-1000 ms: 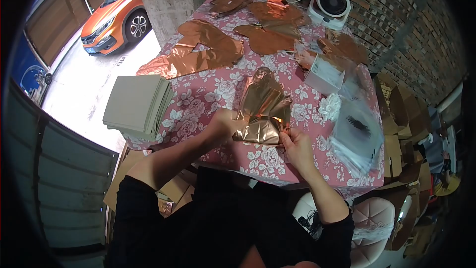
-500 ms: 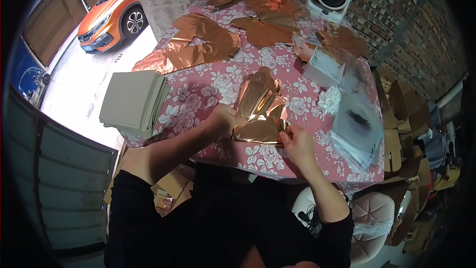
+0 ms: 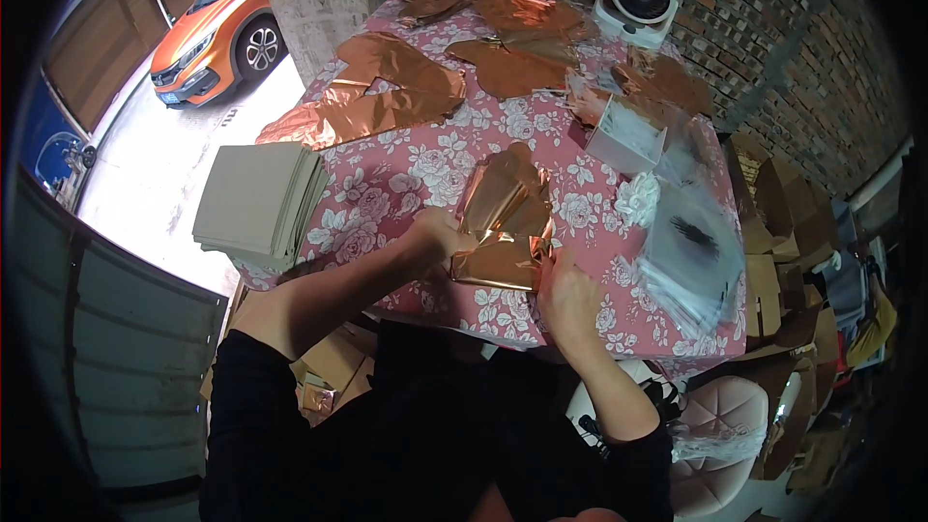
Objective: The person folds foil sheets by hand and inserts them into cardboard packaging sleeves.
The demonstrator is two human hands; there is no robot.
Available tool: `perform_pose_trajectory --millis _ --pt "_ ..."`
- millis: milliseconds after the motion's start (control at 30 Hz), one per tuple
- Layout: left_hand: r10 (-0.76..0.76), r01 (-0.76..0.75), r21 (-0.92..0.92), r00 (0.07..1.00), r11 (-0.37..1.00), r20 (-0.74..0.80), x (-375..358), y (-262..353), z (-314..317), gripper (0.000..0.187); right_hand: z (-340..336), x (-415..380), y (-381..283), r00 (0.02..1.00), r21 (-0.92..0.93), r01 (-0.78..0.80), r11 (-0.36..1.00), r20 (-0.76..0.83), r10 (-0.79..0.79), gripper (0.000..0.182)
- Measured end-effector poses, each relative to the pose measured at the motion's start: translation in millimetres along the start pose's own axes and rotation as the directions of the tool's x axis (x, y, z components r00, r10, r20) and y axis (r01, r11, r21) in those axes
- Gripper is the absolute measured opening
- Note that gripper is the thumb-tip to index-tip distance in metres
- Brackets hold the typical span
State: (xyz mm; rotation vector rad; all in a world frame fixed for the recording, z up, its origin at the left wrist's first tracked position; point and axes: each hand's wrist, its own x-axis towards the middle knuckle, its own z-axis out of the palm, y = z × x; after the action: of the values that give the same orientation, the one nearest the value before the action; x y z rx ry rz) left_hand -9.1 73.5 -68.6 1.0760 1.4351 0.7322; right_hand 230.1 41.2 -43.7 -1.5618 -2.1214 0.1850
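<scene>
Between the left hand (image 3: 438, 234) and the right hand (image 3: 570, 292) lies folded copper foil (image 3: 505, 217); the right pinches its edge, the left touches opposite, its finger closure impossible to tell. Beneath both spreads flowered cloth (image 3: 406, 174).

I see a plain black top (image 3: 435, 425) here, its left sleeve (image 3: 253, 382) and right sleeve (image 3: 633, 469) the same black, both short, leaving forearms (image 3: 333, 290), left hand (image 3: 437, 232) and right hand (image 3: 570, 295) bare
</scene>
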Motion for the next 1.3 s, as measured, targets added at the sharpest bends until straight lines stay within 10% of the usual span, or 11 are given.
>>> perform_pose_trajectory --millis 233,433,800,1000,1300 --pt "0.018 -0.014 0.145 1.0 0.989 -0.023 -1.5 6.8 -3.1 0.018 10.3 -2.2 -0.7 0.999 -0.1 0.018 0.995 -0.039 -0.022 0.019" --pt "-0.061 0.067 -0.084 0.995 0.994 0.075 -30.9 35.4 -8.0 0.018 10.0 -1.3 -1.2 0.998 -0.118 0.034 0.992 -0.046 -0.04 0.021" --pt "0.382 -0.327 0.288 0.91 0.9 -0.163 -58.2 10.5 11.4 0.007 12.9 -2.9 -1.2 0.995 -0.112 0.039 0.993 -0.089 -0.049 0.021" --pt "0.179 -0.118 0.282 0.963 0.952 -0.201 -63.3 21.7 20.3 0.02 15.9 -4.2 1.8 0.994 -0.12 0.048 0.992 -0.09 -0.059 0.022" --pt "0.274 -0.15 0.423 0.929 0.894 -0.25 -54.4 10.1 22.3 0.025 13.2 -7.7 -0.3 0.996 -0.113 0.053 0.992 -0.062 -0.06 0.022"
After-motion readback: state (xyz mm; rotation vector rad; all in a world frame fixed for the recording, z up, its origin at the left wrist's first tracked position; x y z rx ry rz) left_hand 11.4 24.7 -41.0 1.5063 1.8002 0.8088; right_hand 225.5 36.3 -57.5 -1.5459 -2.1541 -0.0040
